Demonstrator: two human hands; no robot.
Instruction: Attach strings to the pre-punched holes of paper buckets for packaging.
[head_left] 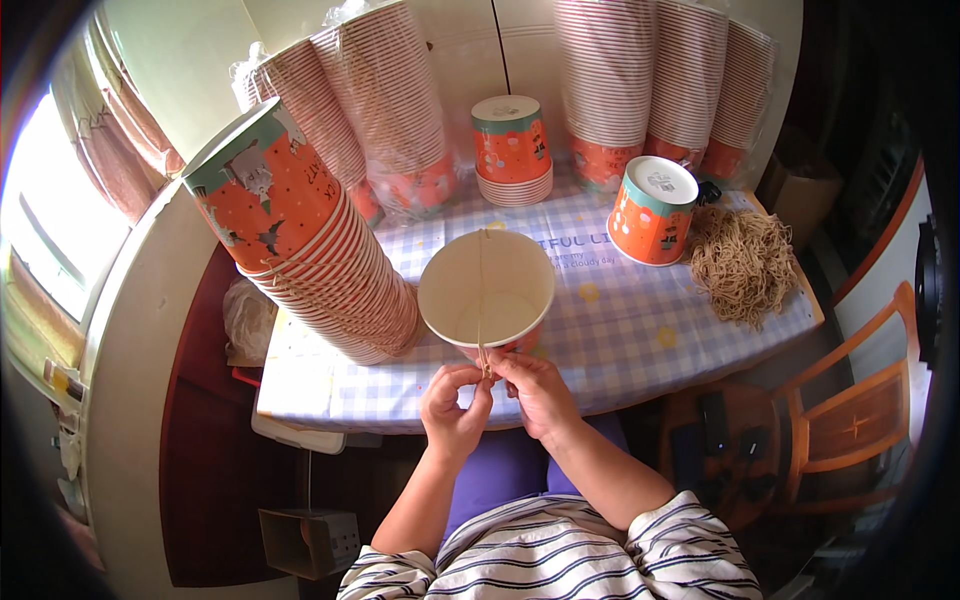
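Observation:
An open orange paper cup point(487, 292) with a white inside stands at the near edge of the table. A thin tan rubber band point(481, 290) is stretched across its mouth, from the far rim to the near rim. My left hand point(451, 403) and my right hand point(536, 391) meet just below the near rim, and both pinch the near end of the band between thumb and fingers. To the left of the cup a long stack of nested orange cups point(310, 240) leans on its side.
A checked cloth point(620, 330) covers the table. A pile of tan rubber bands point(743, 260) lies at the right. An upside-down cup point(651, 210) and a short cup stack point(511, 150) stand behind. Wrapped cup stacks point(650, 80) line the wall. A wooden chair point(850, 410) is at the right.

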